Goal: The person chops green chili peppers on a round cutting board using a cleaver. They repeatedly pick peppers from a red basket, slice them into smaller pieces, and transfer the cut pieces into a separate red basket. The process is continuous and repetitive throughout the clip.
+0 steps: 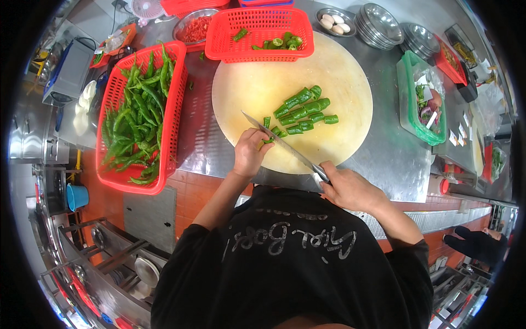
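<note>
My right hand grips the handle of a long kitchen knife, whose blade points up and left across the near part of a round cutting board. My left hand pinches a small green pepper piece close to the blade, on its left side. A few short pepper pieces lie against the blade's far side. Beyond them, cut green pepper segments rest in several rough rows on the board.
A red basket of whole green peppers stands left of the board. Another red basket with pepper pieces overlaps the board's far edge. Behind are a bowl of chopped red peppers and a bowl of eggs. A green bin sits right.
</note>
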The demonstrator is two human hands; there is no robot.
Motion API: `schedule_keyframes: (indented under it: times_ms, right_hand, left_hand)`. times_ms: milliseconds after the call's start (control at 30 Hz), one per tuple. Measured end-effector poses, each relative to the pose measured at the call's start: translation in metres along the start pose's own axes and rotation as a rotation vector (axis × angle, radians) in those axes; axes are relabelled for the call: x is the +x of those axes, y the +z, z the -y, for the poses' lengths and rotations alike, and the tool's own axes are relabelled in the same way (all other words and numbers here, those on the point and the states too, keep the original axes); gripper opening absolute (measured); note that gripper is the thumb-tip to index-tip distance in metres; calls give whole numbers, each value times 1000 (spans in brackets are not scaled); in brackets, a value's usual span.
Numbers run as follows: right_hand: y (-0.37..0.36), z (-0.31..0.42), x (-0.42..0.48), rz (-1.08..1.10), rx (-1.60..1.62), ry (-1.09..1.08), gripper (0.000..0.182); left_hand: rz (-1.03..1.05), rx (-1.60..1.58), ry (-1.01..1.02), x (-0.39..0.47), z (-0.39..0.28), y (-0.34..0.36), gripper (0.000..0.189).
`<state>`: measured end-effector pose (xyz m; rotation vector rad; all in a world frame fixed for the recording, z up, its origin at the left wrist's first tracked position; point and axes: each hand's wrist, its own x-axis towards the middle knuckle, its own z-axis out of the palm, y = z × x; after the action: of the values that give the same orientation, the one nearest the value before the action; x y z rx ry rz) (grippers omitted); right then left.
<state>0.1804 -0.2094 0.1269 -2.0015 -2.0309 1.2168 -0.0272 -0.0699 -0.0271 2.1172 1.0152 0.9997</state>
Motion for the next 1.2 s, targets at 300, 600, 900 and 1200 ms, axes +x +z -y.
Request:
schedule_keyframes:
  times_ms: [300,600,900,1200]
  right_hand:
    - [44,-36,42,-33,235,-8,25]
    - [90,-101,-14,-556,1444,78,19]
    - [117,-109,2,-405,1654,190,15]
    - [97,-61,11,-226,1497,-13,40]
  left_hand:
    - [23,146,148,10,3,-11,16]
    - [18,145,74,45,10,-29,86]
    - [224,352,135,68,-33,74,87]
    - [-106,81,197,75,-53,80,44]
